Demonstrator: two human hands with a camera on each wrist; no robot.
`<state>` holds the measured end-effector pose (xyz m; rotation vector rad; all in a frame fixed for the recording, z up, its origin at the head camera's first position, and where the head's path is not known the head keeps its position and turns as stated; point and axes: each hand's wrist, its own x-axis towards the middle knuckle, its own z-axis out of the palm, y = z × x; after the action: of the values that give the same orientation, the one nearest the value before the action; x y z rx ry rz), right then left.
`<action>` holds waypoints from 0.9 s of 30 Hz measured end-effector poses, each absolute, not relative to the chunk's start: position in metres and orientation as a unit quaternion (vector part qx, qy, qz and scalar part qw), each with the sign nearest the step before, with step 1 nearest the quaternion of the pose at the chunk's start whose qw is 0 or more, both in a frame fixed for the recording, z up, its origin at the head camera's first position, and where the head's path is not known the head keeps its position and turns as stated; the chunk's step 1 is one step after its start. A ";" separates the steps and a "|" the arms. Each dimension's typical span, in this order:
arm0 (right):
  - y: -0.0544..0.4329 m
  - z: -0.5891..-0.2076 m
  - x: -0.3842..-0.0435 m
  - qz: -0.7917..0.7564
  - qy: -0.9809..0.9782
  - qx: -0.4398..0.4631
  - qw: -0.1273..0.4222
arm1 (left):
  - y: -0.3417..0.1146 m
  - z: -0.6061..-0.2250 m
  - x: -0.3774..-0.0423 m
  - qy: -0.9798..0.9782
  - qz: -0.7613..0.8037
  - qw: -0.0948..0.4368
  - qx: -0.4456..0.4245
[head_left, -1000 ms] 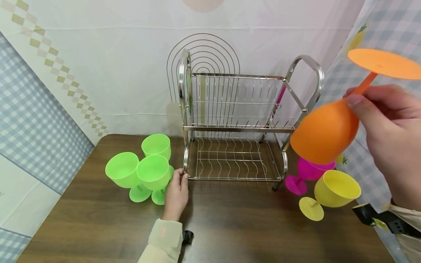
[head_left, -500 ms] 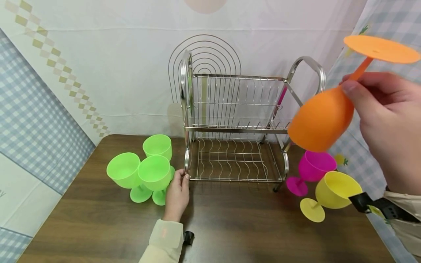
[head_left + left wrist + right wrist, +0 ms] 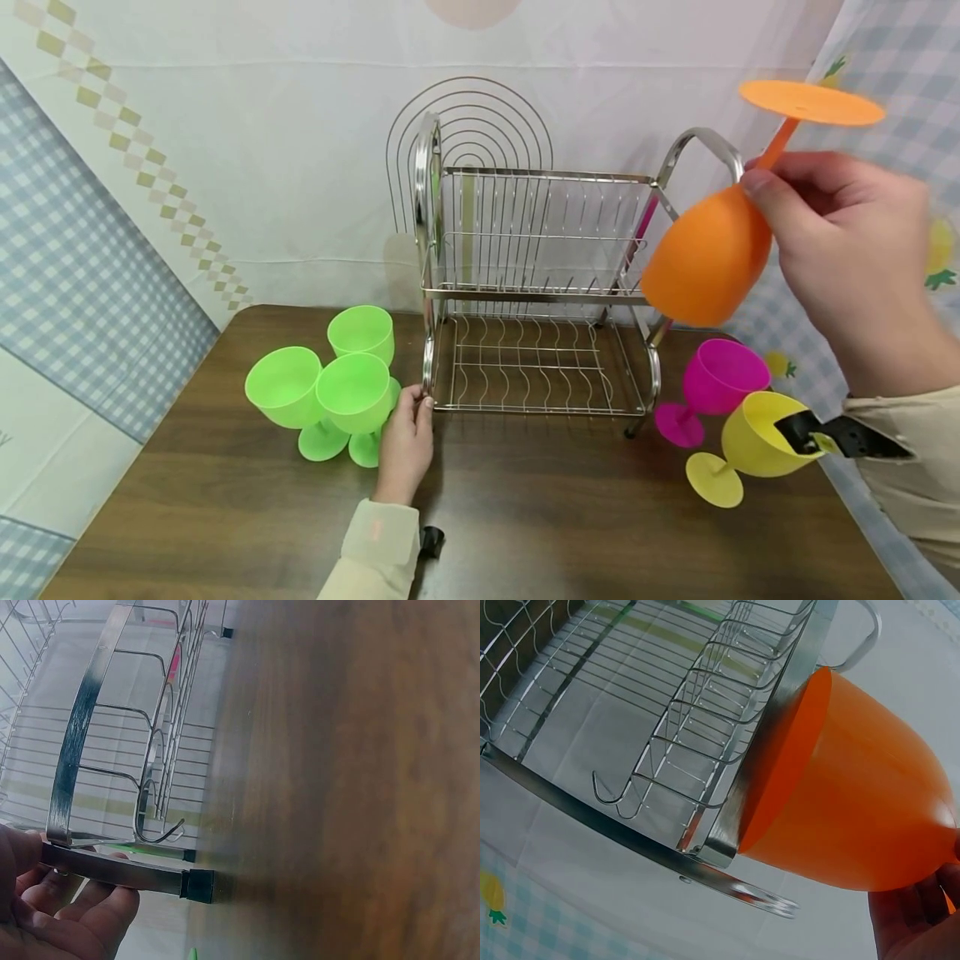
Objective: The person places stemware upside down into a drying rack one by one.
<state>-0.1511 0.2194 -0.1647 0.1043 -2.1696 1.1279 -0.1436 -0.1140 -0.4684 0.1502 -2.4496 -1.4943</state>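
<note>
My right hand pinches the stem of an orange plastic goblet, which is held tilted, base up and mouth down. The goblet overlaps the right end of a two-tier metal dish rack in the head view. In the right wrist view, the goblet's rim is right by the rack's upper front bar. Low at the rack's front left corner, my left hand holds the leg, thumb on one side and fingers on the other. No goblets sit on either tier.
Several green goblets stand close together left of the rack, right beside my left hand. On the right, a magenta goblet and a yellow goblet stand on the wooden table. A white patterned cloth hangs behind.
My right hand has carried the orange goblet up and leftward, toward the rack's right end. My left hand stays on the rack's leg.
</note>
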 end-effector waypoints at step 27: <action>0.211 -0.165 -0.180 0.478 -0.824 -0.001 0.305 | -0.115 -0.471 -0.144 -0.841 -0.524 0.128 0.051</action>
<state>-0.1803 0.2105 -0.1650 -0.0018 -2.1815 1.2649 -0.1445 -0.1145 -0.4706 0.1487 -2.4457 -1.5238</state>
